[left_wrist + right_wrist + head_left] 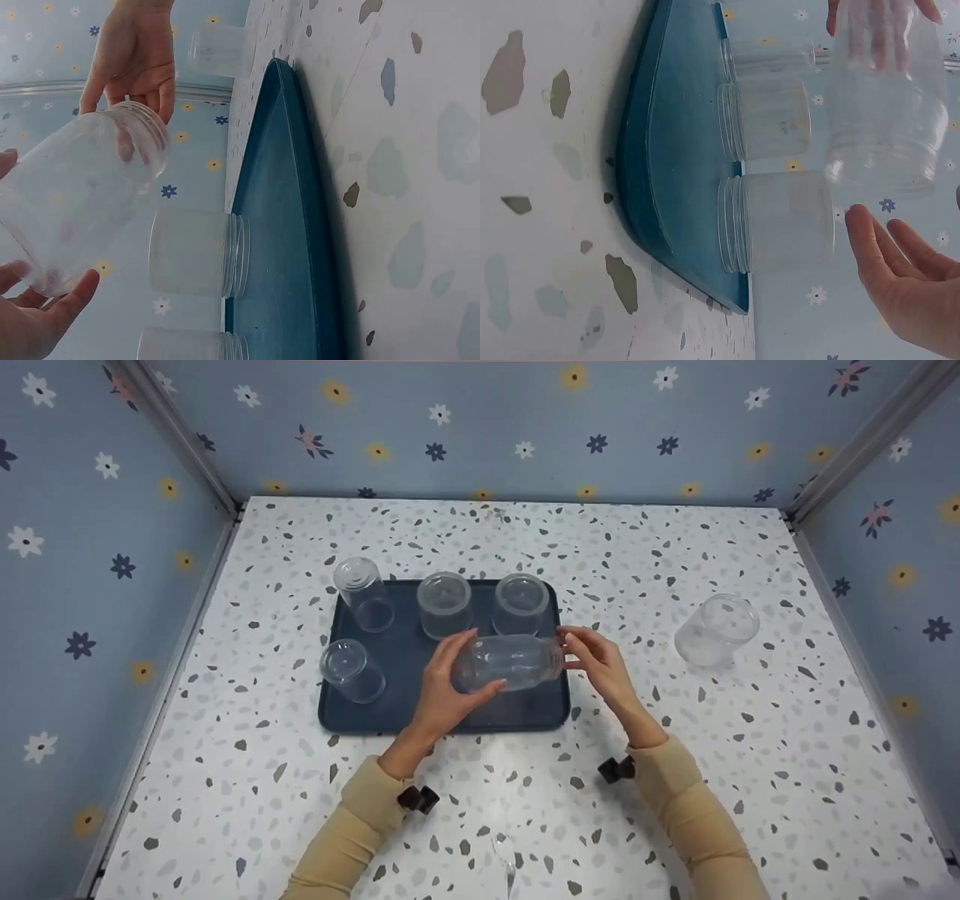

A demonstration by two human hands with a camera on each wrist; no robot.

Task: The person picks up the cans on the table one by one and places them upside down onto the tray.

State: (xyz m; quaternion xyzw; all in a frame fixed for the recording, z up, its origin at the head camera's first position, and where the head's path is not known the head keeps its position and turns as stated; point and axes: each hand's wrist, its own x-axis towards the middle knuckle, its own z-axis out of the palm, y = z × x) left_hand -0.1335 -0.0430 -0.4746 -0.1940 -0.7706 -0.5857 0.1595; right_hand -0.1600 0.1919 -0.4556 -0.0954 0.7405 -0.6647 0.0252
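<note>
My left hand [442, 686] grips a clear plastic jar [514, 661] round its base end, thumb along the near side. The jar lies sideways above the dark blue tray [401, 682], its threaded mouth pointing right. My right hand [606, 671] is at that mouth with fingers spread; in the right wrist view its fingertips [857, 215] sit just off the rim. Behind the held jar, two wide clear jars [445, 604] stand mouth down on the tray.
Two narrower clear containers [358, 675] stand bottom up along the tray's left side. Another clear jar [716, 631] is on the speckled table [637, 555] to the right. Blue flowered panels [495, 427] enclose the back and both sides.
</note>
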